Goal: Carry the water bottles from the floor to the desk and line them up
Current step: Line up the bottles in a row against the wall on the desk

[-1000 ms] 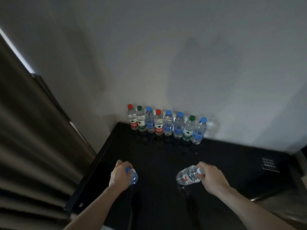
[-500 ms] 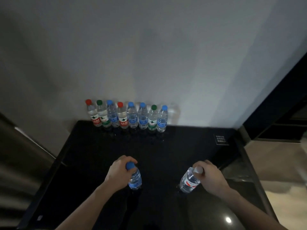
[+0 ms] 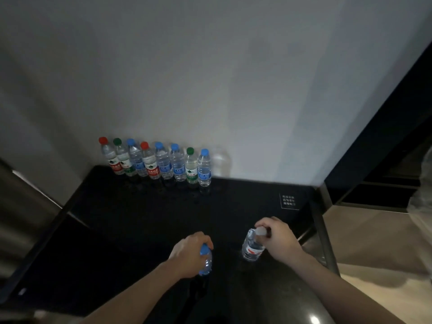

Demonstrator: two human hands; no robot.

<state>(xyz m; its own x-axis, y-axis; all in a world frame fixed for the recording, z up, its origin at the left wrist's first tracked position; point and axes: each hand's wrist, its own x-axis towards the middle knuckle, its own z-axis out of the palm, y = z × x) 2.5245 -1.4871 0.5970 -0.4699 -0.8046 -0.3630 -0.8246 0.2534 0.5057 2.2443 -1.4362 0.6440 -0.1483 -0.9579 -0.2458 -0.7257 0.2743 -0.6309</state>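
Several water bottles [image 3: 163, 163] with red, green and blue caps stand in a row against the wall at the back of the black desk [image 3: 131, 220]. My left hand [image 3: 190, 256] grips a blue-capped bottle [image 3: 205, 263] by its top, over the desk's front middle. My right hand [image 3: 278, 237] holds a white-capped bottle [image 3: 251, 247] with a red label by its neck; the bottle stands nearly upright, its base at the desk surface.
A small white-printed card [image 3: 289, 201] lies at the desk's back right. A dark cabinet edge [image 3: 378, 127] rises on the right, with pale floor [image 3: 374, 244] below. Curtain folds [image 3: 21, 206] hang at the left. The wall [image 3: 210, 78] backs the desk.
Both hands have moved right across the desk with their bottles. The white-capped bottle went from tilted to nearly upright. The row at the back has not moved.
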